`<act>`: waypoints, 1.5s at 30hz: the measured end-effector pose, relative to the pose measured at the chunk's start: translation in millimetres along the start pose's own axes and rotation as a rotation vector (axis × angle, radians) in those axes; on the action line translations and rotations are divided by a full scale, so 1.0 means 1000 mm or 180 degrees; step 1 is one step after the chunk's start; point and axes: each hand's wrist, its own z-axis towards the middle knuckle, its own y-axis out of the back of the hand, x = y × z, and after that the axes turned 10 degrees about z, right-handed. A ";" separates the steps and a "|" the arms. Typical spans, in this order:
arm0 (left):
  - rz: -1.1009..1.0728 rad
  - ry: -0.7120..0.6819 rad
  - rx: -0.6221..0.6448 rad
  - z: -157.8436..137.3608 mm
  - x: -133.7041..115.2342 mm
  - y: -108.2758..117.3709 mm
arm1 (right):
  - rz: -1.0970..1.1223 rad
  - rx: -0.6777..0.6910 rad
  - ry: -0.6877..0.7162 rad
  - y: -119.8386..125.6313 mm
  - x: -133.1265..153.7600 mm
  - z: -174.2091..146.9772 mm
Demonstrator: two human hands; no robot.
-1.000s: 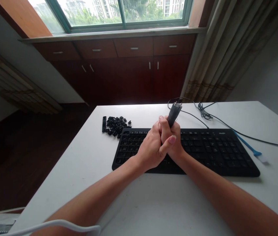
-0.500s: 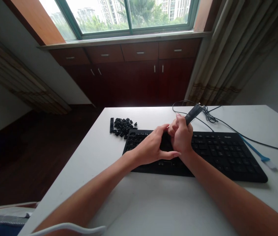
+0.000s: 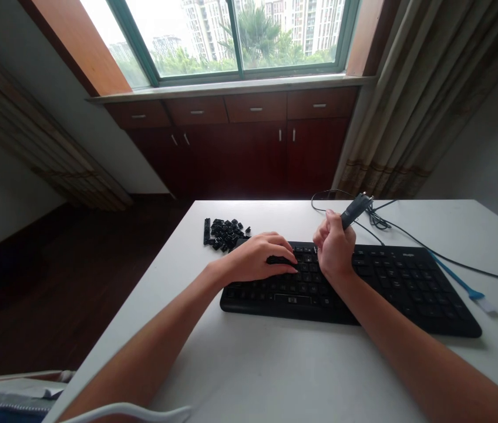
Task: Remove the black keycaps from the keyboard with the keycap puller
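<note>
A black keyboard (image 3: 401,288) lies across the white table. On its left part, keycaps are off and the bare slot of the long key (image 3: 292,299) shows at the front. My left hand (image 3: 262,258) rests low over this part, fingers bent and apart from the thumb, with nothing visible in it. My right fist (image 3: 335,244) stands over the middle of the keyboard, wrapped round a black-handled tool (image 3: 356,210) with a metal end pointing up and away. The tool's lower end is mostly hidden by the fist.
Behind the keyboard's left corner lies a pile of loose black keycaps (image 3: 226,234) beside a long keycap (image 3: 207,231). A blue brush (image 3: 473,294) lies at the right. The black cable (image 3: 379,220) is coiled at the back. A white curved bar (image 3: 125,409) crosses the near left.
My left hand has come away from my right hand, moving left and down onto the keyboard. My right hand keeps the tool and has shifted slightly right. The camera view has tilted up a little.
</note>
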 end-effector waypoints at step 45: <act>0.0640 0.0629 -0.0449 0.015 -0.045 -0.055 | 0.0767 0.0375 -0.0487 0.019 0.051 0.020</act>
